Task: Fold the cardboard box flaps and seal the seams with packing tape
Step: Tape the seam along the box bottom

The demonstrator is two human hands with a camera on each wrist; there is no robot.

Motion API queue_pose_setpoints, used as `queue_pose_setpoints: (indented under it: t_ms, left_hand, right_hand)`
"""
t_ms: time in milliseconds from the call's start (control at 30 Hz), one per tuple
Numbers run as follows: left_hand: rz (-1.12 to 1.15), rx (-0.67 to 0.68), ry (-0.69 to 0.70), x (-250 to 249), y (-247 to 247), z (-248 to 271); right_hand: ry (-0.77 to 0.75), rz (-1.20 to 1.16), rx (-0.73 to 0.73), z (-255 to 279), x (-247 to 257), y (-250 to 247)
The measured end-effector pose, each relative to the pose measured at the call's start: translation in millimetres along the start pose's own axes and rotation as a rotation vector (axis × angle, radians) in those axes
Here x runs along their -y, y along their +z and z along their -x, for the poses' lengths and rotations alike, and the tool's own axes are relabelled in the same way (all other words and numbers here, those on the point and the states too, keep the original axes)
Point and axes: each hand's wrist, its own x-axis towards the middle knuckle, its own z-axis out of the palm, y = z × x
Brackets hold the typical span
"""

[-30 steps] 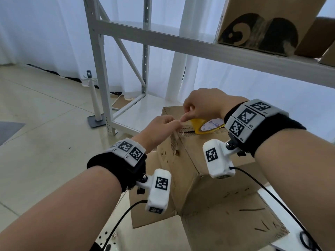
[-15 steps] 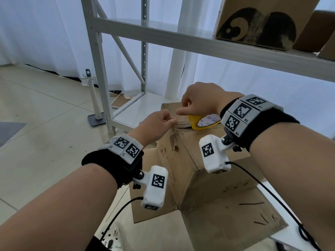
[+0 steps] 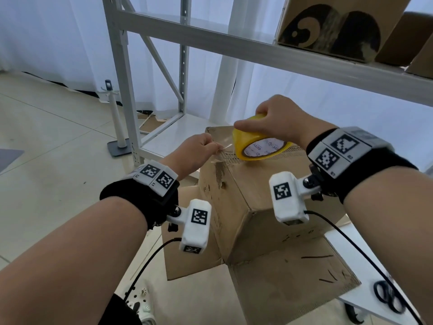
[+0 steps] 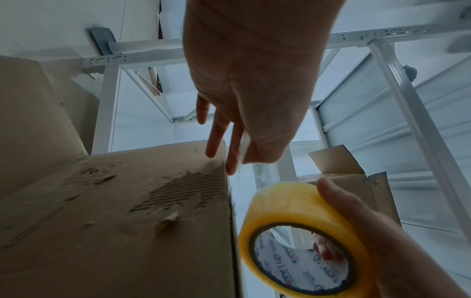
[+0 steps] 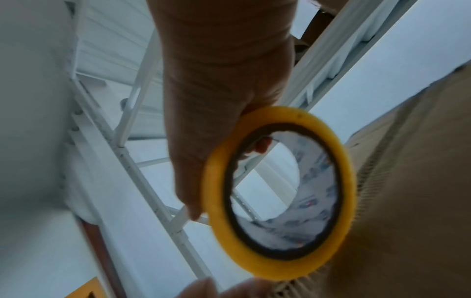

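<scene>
At fingertips: left hand thumb and forefinger pinch free tape end, other fingers straight, apart. Right hand curls over roll, thumb on rim, fingers through core. Roll hovers just above box top, near torn seam.

Handling guess: tape thin, sticky, prone to twisting on itself; keep taut. Roll light, rigid; hold by core. Box stiff, light, worn.

Head view shows stretched strip and lower flaps splayed out; left wrist view shows pinch and torn liner; right wrist view blurred, shows core only.

Left hand: thumb and forefinger pinched together, remaining fingers extended. Right hand: fingers curled in a grasp, palm down. Both forearms extend forward.
</scene>
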Motion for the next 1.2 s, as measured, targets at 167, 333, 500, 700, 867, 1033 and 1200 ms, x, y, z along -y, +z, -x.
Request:
queue_pose_setpoints:
  t_ms: [167,333,500,700,867,1033,1200]
  left_hand:
    - [-0.051,-0.005,0.031,-1,1,1]
    - [-0.042,0.026,0.063,2,3,3]
    - [0.079,-0.042,-0.045,8,5,5]
    - [0.224,0.045,-0.265,20,5,4]
    - [0.136,0.060,-0.286,26,4,3]
    - [0.008,0.077,-0.256,33,2,2]
    - [-0.176,0.060,-0.224,31,6,-3]
  right_hand:
    - [-0.015,0.287,0.089,-18,13,-9]
    - [0.033,0.395,0.156,-22,2,2]
    - [0.015,0.514,0.141,-26,13,14]
    - [0.007,0.644,0.077,-24,23,28]
    - [0.009,0.638,0.067,-24,28,31]
    - [0.013,0.634,0.062,-24,30,32]
    - [0.000,0.635,0.051,-24,30,32]
